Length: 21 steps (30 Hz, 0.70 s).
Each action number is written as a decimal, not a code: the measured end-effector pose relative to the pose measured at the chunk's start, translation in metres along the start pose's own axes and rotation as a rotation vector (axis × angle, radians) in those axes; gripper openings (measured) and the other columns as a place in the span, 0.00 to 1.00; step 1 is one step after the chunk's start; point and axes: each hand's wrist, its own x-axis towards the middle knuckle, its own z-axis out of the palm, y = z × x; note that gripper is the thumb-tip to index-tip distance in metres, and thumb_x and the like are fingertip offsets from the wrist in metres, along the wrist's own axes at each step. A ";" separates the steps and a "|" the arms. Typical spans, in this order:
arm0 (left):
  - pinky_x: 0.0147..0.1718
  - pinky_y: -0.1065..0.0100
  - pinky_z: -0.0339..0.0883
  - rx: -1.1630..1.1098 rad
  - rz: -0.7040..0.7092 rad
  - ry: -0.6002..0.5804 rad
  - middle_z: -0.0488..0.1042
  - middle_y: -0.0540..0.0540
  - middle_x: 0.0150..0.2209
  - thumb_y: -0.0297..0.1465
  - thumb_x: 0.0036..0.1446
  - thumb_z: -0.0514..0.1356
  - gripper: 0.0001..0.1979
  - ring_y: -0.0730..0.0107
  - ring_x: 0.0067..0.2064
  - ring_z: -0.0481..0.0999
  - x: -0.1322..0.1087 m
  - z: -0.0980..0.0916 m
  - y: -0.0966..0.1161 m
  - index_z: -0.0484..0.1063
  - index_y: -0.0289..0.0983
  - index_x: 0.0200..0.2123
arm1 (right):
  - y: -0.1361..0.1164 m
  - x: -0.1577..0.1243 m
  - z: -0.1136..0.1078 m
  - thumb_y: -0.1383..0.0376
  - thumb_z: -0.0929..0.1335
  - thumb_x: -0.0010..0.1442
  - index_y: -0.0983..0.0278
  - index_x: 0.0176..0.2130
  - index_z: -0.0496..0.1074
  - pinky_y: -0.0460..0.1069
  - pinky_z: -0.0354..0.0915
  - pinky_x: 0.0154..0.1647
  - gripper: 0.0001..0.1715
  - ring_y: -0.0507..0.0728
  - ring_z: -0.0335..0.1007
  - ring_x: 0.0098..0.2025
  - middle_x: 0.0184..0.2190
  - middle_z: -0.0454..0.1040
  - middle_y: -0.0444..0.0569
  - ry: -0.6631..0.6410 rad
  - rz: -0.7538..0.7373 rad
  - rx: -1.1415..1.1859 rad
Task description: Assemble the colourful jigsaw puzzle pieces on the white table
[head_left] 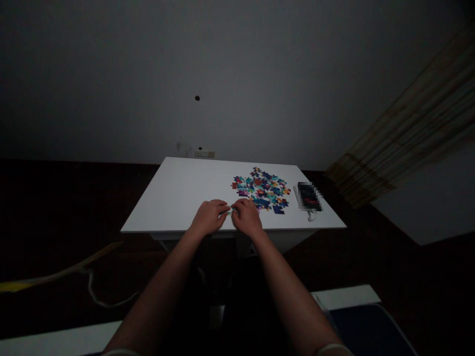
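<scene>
Across the white worktop (178, 190), a loose heap of multicoloured jigsaw pieces (261, 188) lies right of centre, teal, red, purple and orange shapes spread flat in one rough cluster, with a few dark blue pieces (278, 209) at its near edge. The left hand (210, 216) and right hand (247, 217) rest palm-down near the front edge of the worktop, just short of the heap, the right hand the closer of the two. Their fingers curl inward, and the fingertips (227, 209) nearly meet in the middle; the hands sit narrow, and this view cannot show whether a small piece is pinched between them. Each piece looks like thin, stiff, light card, likely to slide easily on the smooth surface while offering little height to grip. A pinch at the edges between thumb and fingertip seems the surest hold, though interlocking tabs may catch on neighbouring pieces. To the right of the heap lies a pixelated dark object (309, 197) with a white cable (310, 216), and a white wall plate (204, 154) sits on the wall behind the worktop.
</scene>
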 end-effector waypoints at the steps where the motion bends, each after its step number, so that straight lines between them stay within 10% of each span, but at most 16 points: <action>1: 0.60 0.45 0.74 0.012 -0.008 -0.001 0.83 0.41 0.62 0.32 0.70 0.63 0.16 0.49 0.64 0.80 0.000 -0.001 0.001 0.85 0.45 0.57 | 0.000 0.000 0.000 0.69 0.70 0.68 0.62 0.51 0.82 0.60 0.64 0.65 0.13 0.67 0.70 0.58 0.53 0.78 0.56 0.000 0.001 -0.001; 21: 0.63 0.46 0.73 0.002 -0.063 0.030 0.84 0.40 0.61 0.30 0.66 0.62 0.16 0.49 0.65 0.80 -0.003 -0.001 0.004 0.85 0.41 0.54 | -0.001 0.001 -0.001 0.70 0.70 0.68 0.62 0.51 0.82 0.58 0.64 0.64 0.14 0.65 0.70 0.58 0.51 0.79 0.55 -0.013 -0.001 0.009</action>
